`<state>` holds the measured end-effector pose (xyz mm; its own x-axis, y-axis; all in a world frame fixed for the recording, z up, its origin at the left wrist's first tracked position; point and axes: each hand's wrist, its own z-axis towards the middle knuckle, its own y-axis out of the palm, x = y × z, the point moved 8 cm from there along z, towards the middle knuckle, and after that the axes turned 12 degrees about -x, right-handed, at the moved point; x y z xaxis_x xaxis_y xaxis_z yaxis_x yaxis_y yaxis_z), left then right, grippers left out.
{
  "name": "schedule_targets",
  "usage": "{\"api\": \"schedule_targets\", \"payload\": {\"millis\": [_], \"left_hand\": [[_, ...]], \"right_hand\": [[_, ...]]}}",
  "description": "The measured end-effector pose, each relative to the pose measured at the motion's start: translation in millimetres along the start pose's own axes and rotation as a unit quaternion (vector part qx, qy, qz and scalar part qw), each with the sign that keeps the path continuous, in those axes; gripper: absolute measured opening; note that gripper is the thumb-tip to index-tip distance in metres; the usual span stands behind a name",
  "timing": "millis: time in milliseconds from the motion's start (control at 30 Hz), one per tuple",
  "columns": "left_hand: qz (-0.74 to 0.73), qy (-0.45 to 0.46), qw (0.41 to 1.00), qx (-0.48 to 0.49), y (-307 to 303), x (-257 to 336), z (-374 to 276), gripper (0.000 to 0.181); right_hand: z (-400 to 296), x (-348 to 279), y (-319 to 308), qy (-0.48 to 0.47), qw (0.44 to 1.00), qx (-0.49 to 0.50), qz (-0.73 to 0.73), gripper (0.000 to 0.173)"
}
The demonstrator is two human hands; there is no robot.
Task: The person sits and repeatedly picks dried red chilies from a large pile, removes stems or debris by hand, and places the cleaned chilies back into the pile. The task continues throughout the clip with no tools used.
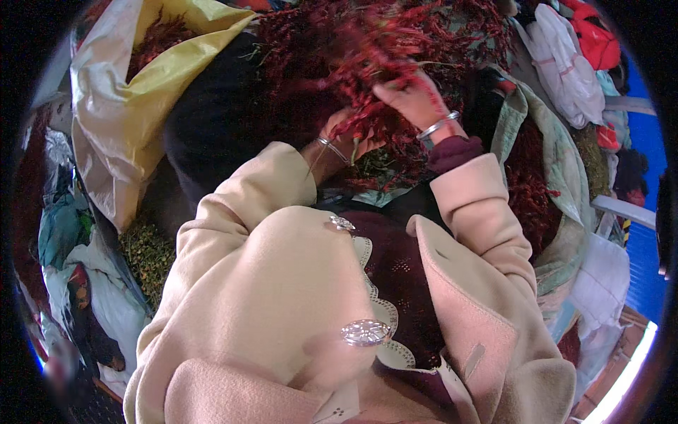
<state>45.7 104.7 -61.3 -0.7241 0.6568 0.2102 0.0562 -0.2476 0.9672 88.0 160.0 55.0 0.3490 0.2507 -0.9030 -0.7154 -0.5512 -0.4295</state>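
Note:
A broad heap of dried red chillies (307, 37) lies before me. My left hand (339, 132), a thin silver bangle at its wrist, is cupped palm up around a few dried chillies, one with a pale stem. To its right is my right hand (416, 100), wearing a thicker silver bangle and blurred by motion. Blurred chillies cover its fingers, so its grip is hidden. Under my hands, greenish stem pieces (376, 161) are mixed with more red chillies.
At the left stands an open yellow-white woven sack (106, 116) with chillies inside. Below it lies a greenish-brown heap of small plant bits (145, 254). A pale green sack (564, 175) of chillies is at my right. White bundles (564, 74) and blue sheeting (641, 159) lie beyond.

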Motion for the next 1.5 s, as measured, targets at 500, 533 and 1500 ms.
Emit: {"api": "schedule_targets", "payload": {"millis": [500,533,1500], "left_hand": [[0.161,-0.046,0.910,0.379,28.8,27.8,-114.6,0.019],[0.146,-0.016,0.934,0.325,22.9,33.9,-112.1,0.016],[0.910,0.039,0.240,0.336,156.0,367.3,-133.7,0.032]], "right_hand": [[-60.4,37.9,-15.0,0.107,0.960,0.098,-0.241,0.042],[-62.3,49.5,-7.3,0.105,0.958,0.100,-0.249,0.044],[-99.1,12.4,76.3,-0.033,0.992,-0.014,-0.121,0.014]]}}
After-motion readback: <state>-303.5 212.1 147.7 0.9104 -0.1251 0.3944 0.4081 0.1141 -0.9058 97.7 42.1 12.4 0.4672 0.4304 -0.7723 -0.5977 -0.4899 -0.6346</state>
